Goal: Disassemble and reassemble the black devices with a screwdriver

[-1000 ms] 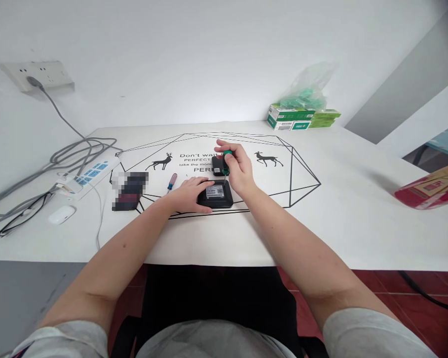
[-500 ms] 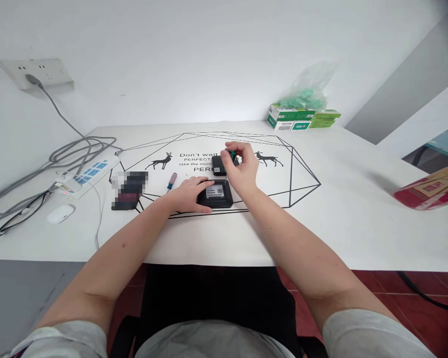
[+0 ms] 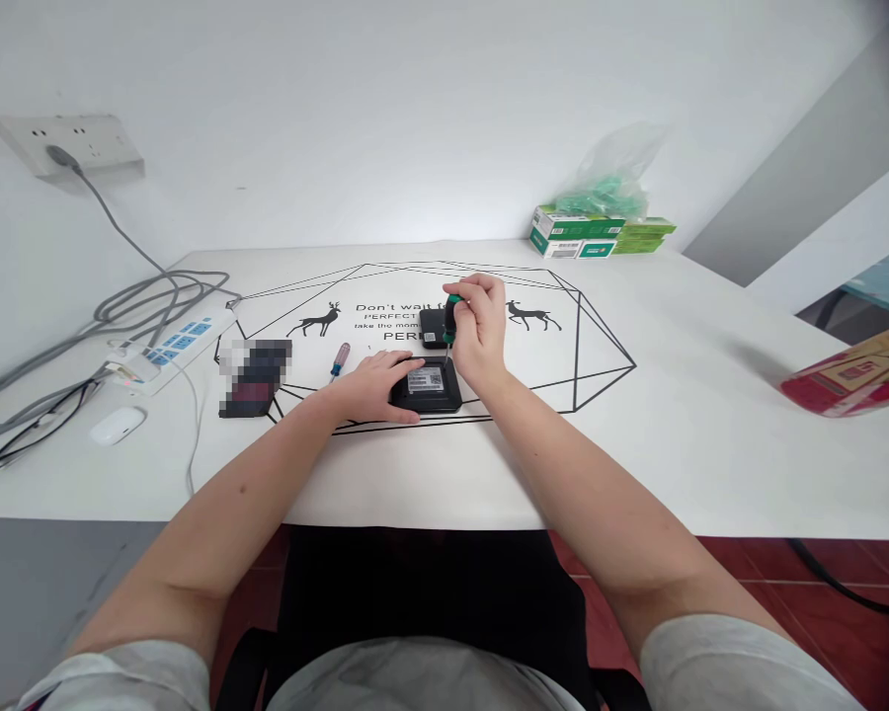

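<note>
My left hand [image 3: 377,388] grips the left side of a flat black square device [image 3: 430,403], thumb at its near edge and fingers at its far edge. The device lies on the printed white mat with a white label in its recessed face. In my right hand [image 3: 481,331] is a green and black screwdriver [image 3: 448,321], held nearly upright, fingers wrapped around the handle. Its shaft points down at the device's far right corner; whether the tip sits in a screw cannot be made out. A second black piece [image 3: 434,326] with a small white label lies just behind, partly hidden.
Left of my hands lie another screwdriver [image 3: 340,361], a pixelated dark item [image 3: 258,379], a white earbud case [image 3: 119,426], glasses [image 3: 40,425] and a power strip [image 3: 182,346] with coiled cables. Green boxes [image 3: 578,229] stand at the back; a red-yellow package [image 3: 845,370] is far right.
The screwdriver in my right hand has tipped more upright, showing more of its handle and shaft. My right hand has shifted slightly left. My left hand keeps its hold on the device.
</note>
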Action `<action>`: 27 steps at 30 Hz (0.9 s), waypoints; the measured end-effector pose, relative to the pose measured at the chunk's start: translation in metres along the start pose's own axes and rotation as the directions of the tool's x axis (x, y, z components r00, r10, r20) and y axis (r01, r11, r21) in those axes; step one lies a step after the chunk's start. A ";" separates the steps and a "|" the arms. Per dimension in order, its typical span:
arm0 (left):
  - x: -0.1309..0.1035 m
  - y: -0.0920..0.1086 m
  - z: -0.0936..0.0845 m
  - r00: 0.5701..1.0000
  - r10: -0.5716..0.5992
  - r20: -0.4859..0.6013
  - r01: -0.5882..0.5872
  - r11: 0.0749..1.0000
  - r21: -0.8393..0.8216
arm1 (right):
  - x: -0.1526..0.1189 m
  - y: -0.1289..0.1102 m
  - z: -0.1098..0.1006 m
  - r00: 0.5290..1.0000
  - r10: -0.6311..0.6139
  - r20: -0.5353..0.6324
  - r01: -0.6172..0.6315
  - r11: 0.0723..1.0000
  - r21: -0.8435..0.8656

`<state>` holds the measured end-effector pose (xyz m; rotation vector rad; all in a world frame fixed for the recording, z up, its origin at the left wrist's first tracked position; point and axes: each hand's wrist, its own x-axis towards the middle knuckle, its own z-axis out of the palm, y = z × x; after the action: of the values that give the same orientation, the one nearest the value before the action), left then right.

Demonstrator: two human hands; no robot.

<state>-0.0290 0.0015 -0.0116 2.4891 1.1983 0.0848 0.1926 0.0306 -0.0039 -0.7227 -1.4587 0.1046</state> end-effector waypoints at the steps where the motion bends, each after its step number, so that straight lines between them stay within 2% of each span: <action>1: 0.000 0.000 0.000 1.000 -0.004 0.003 0.004 1.000 0.000 | 0.000 0.000 0.000 1.000 -0.012 -0.014 0.011 1.000 -0.013; 6: -0.001 0.001 0.000 1.000 -0.009 0.017 0.009 1.000 0.017 | 0.002 -0.004 0.000 0.999 -0.033 -0.029 0.033 0.999 -0.027; 12: 0.000 -0.001 0.001 1.000 0.004 -0.006 -0.004 1.000 0.011 | 0.005 -0.008 -0.001 1.000 0.028 0.002 -0.028 1.000 -0.013; 17: 0.000 -0.003 0.002 1.000 0.016 -0.002 -0.016 1.000 0.019 | 0.004 -0.008 0.001 0.991 0.134 0.009 -0.133 0.988 -0.072; 23: 0.000 -0.001 0.001 1.000 0.016 -0.005 -0.016 1.000 0.023 | 0.000 -0.011 0.001 0.970 0.234 0.061 -0.237 0.971 0.037; 25: 0.000 0.000 0.000 1.000 0.011 -0.001 -0.011 1.000 0.020 | 0.001 -0.009 0.000 0.972 0.225 0.072 -0.229 0.972 0.046; 27: 0.000 0.000 0.000 1.000 0.001 0.005 -0.001 1.000 0.022 | 0.002 -0.005 0.000 0.987 0.154 0.052 -0.157 0.987 0.045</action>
<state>-0.0289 0.0011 -0.0114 2.5076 1.2018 0.0667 0.1908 0.0274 0.0006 -0.7984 -1.4395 0.2785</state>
